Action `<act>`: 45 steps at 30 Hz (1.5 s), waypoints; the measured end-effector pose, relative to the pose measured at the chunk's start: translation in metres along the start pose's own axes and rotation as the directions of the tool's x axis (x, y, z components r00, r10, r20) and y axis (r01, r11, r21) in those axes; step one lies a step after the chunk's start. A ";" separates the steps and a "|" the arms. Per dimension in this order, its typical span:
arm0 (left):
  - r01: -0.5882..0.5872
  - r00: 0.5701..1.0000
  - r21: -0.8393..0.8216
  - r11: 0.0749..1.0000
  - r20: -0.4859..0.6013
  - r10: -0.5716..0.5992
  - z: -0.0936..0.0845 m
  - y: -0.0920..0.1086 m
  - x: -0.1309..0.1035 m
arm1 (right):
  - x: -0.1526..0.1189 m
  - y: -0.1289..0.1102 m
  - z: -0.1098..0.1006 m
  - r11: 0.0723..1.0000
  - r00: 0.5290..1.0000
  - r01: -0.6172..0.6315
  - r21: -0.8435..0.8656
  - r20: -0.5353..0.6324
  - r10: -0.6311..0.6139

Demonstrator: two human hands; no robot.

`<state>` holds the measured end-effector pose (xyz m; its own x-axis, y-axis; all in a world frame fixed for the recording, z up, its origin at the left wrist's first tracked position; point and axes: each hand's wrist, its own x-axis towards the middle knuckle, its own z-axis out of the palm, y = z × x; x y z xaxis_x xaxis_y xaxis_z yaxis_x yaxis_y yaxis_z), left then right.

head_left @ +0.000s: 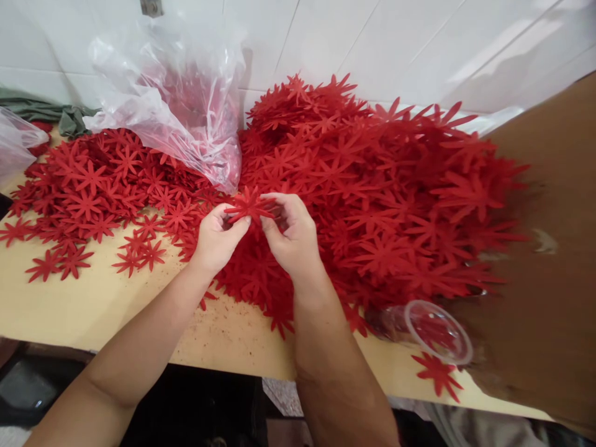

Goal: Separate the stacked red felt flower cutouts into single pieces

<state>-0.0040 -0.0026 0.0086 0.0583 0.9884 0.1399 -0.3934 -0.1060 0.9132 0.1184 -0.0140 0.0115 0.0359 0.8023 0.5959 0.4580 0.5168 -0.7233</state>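
Pinching red, felt-like, many-petalled flower (250, 205) from opposite sides: left hand (218, 238), right hand (294, 234), neither nearer; wider spread runs crosswise between.

bare left hand (216, 239), bare right hand (294, 236), smooth tapering bare forearms (151, 320), dark clothing (200, 406) below

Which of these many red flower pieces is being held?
The red flower piece pinched between the left hand and right hand, just below the clear plastic bag in the picture; the others heaped or scattered around are in neither hand.
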 end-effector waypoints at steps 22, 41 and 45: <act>-0.043 0.997 0.258 0.965 0.068 0.026 0.000 -0.006 -0.003 | -0.001 -0.002 0.003 0.998 0.998 -0.052 0.022 -0.019 0.052; 0.006 0.998 0.083 0.997 0.066 -0.011 0.001 -0.004 -0.002 | -0.002 0.001 0.010 0.991 0.989 -0.134 0.030 -0.051 0.136; -0.021 1.000 0.210 0.978 0.022 0.017 -0.001 -0.005 -0.001 | -0.002 0.004 0.011 0.996 0.989 -0.084 -0.024 -0.121 0.081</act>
<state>-0.0031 -0.0032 0.0031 0.0718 0.9839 0.1638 -0.1936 -0.1474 0.9699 0.1105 -0.0104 0.0040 0.1803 0.7993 0.5732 0.4743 0.4399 -0.7626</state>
